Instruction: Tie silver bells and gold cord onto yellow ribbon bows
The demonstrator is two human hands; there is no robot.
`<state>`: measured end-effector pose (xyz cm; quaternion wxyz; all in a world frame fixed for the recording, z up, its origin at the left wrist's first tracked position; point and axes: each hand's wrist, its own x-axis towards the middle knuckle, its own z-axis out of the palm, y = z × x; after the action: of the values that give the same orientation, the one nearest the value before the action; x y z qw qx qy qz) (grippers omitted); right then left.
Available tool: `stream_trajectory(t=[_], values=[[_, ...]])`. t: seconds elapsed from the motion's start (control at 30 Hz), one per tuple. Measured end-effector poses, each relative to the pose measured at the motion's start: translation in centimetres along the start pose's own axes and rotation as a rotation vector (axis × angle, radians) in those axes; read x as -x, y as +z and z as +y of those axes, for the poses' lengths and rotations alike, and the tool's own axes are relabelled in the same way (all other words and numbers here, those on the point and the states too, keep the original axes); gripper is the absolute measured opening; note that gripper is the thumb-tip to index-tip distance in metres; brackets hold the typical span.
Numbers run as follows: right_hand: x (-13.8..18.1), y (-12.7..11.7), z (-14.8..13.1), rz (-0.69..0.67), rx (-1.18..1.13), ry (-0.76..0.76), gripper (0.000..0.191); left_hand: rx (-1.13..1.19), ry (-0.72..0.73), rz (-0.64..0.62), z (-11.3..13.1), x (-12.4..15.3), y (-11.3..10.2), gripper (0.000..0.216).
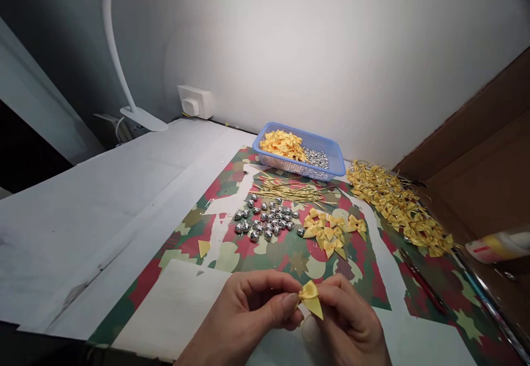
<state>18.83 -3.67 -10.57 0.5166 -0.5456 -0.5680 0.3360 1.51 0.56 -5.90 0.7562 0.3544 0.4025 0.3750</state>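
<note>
Between both hands, over the front of the table, is a yellow ribbon bow (pixel 310 295) with one pointed tail hanging down. My left hand (pixel 260 305) pinches its left side between thumb and forefinger. My right hand (pixel 351 316) is closed on its right side, the fingertips partly hidden behind the bow. Just beyond lie several loose yellow bows (pixel 333 232) and a cluster of silver jingle bells (pixel 269 222). Behind the bells is a spread of thin gold ties (pixel 290 190).
A blue basket (pixel 331 145) at the wall holds yellow bows and silver beads or bells. Finished-looking bows with gold ties form a pile (pixel 397 206) at right. Red-handled tweezers or pliers (pixel 426 283) and a bottle (pixel 497 246) lie nearby. A white lamp (pixel 143 118) stands back left.
</note>
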Motion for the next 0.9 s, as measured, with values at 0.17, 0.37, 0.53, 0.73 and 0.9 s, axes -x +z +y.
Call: stream_trajectory(t=[0.17,0.37,0.53,0.73,0.9], values=[[0.10,-0.02,0.24,-0.014,-0.013,-0.002,0.020,-0.001,-0.001,0.018,0.28,0.07,0.21,0.013],[0.08,0.02,0.45,0.002,0.012,-0.033,0.021,0.006,-0.012,-0.013,0.13,0.02,0.07,0.015],[0.00,-0.06,0.63,-0.014,0.003,-0.055,0.022,-0.011,-0.001,-0.052,-0.09,0.01,-0.04,0.014],[0.03,-0.14,0.64,-0.015,0.027,-0.076,0.017,-0.015,0.002,-0.025,0.01,-0.05,-0.08,0.012],[0.07,0.01,0.58,0.005,0.021,-0.126,0.017,-0.053,0.007,-0.045,0.00,-0.08,-0.10,0.011]])
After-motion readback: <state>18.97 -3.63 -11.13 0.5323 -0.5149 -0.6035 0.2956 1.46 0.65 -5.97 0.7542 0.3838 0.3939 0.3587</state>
